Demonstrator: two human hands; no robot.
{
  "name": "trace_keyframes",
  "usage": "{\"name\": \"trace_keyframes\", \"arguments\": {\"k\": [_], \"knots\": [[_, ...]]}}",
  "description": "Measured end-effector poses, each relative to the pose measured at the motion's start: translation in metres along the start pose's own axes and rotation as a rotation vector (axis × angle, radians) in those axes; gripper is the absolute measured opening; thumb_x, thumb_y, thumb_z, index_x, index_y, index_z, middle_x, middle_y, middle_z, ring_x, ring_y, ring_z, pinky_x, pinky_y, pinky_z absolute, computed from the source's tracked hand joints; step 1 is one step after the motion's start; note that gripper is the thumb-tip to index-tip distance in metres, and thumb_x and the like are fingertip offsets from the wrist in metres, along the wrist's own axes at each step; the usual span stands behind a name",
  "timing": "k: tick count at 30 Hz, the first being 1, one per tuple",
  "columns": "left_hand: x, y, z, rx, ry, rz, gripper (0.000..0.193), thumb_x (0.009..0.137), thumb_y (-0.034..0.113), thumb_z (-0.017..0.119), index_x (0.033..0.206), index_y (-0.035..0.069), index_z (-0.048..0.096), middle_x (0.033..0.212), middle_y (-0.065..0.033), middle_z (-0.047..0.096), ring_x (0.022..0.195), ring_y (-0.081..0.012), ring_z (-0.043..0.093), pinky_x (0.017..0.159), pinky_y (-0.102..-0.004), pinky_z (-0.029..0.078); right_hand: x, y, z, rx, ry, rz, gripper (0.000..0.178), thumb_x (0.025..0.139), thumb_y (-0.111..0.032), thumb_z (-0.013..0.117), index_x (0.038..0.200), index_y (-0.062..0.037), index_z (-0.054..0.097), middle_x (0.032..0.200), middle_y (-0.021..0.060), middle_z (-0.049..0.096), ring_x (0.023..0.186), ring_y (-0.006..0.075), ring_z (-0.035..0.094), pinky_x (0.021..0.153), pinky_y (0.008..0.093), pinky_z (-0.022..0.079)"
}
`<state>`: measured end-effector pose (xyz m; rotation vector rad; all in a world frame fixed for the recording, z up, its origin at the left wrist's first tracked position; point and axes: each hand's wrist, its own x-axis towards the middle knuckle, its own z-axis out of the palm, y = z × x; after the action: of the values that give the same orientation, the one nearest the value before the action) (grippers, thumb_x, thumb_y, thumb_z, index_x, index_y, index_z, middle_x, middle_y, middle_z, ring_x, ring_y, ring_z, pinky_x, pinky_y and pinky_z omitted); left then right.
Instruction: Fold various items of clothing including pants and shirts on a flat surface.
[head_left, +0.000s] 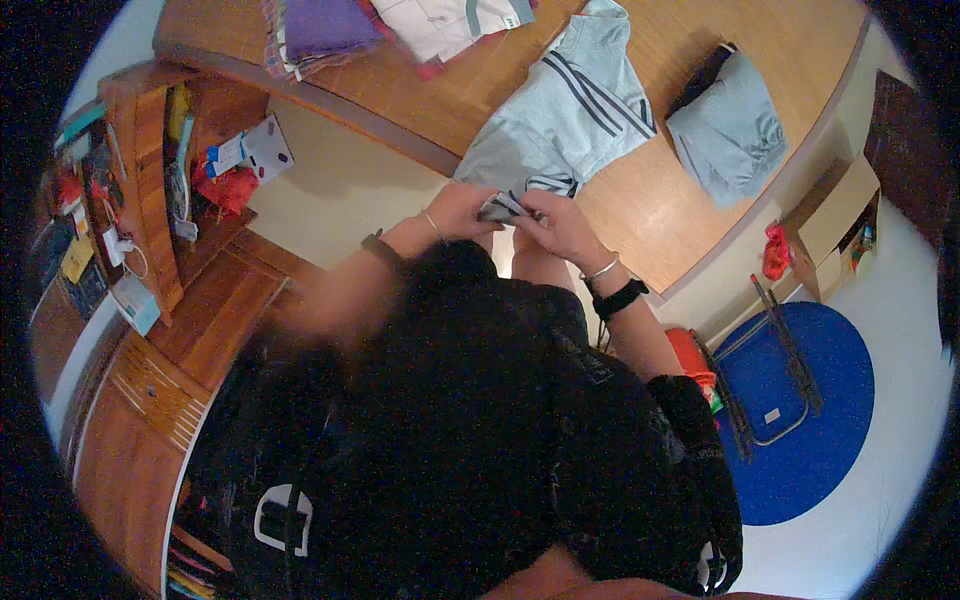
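Note:
A light grey-blue shirt (560, 125) with dark stripes lies spread over the near edge of the wooden table (440, 95). At that edge my left hand (468, 212) pinches a small bunched piece of grey and dark-striped cloth, which looks like part of the shirt. My right hand (562, 232) grips the same piece from the other side, thumb and fingers closed. The two hands are close together, and how the cloth folds between them is partly hidden by my fingers. To the right lies a folded grey-blue garment (730, 135) with a black part.
Folded purple cloth (325, 28) and a folded pale garment (445, 25) lie at the table's far left. A wooden shelf (150, 170) with mixed items stands left. On the right are a cardboard box (838, 215) and a blue round folding table (810, 400).

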<state>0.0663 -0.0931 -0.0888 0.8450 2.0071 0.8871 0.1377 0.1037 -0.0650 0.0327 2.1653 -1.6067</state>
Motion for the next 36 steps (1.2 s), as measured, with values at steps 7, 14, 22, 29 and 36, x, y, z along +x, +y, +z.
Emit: {"name": "trace_keyframes", "arguments": {"k": [7,14,22,29,36], "knots": [[-0.026,-0.038,0.031,0.182,-0.067,-0.016,0.03,0.062,0.012,0.065,0.092,0.014,0.061,0.083,-0.0141,0.06,0.077,-0.0351,0.057,0.067,-0.0431,0.046,-0.045,-0.018,0.001,-0.056,0.009,-0.091,0.015,0.076,-0.012,0.063,0.08,-0.0013,0.053,0.07,0.0145,0.048,0.063,0.0287,0.049,0.058,0.0331,0.04],[-0.051,-0.024,0.014,0.366,-0.054,-0.053,0.02,0.064,0.011,0.063,0.084,0.012,0.06,0.076,-0.0131,0.057,0.077,-0.0343,0.055,0.067,-0.0442,0.044,-0.109,-0.008,-0.015,0.254,0.114,0.077,0.011,0.077,-0.004,0.063,0.084,0.0005,0.056,0.076,0.0109,0.057,0.069,0.0202,0.053,0.065,0.0299,0.042],[-0.092,0.015,-0.009,0.513,-0.395,-0.049,0.009,0.065,0.01,0.06,0.074,0.01,0.057,0.072,-0.0141,0.056,0.073,-0.0355,0.053,0.065,-0.0459,0.043,-0.163,0.038,0.023,0.258,0.075,0.115,0.02,0.075,-0.007,0.065,0.091,-0.0009,0.057,0.082,0.0104,0.06,0.074,0.0214,0.056,0.068,0.0325,0.045],[-0.093,0.002,-0.003,0.5,-0.397,-0.043,0.014,0.066,0.01,0.06,0.08,0.011,0.06,0.079,-0.0135,0.059,0.078,-0.0351,0.055,0.069,-0.0449,0.044,-0.157,0.06,0.034,0.423,0.154,0.178,0.017,0.074,-0.012,0.066,0.081,-0.0009,0.056,0.073,0.0128,0.059,0.07,0.0178,0.057,0.061,0.0332,0.045],[-0.012,0.037,-0.022,0.202,-0.223,-0.331,0.021,0.076,0.016,0.056,0.095,0.008,0.06,0.089,-0.0134,0.062,0.086,-0.0332,0.058,0.076,-0.0411,0.046,-0.13,0.145,0.041,0.395,0.296,0.365,0.021,0.082,-0.015,0.061,0.092,0.003,0.06,0.08,0.0058,0.064,0.072,0.0112,0.057,0.068,0.0274,0.047]]}}
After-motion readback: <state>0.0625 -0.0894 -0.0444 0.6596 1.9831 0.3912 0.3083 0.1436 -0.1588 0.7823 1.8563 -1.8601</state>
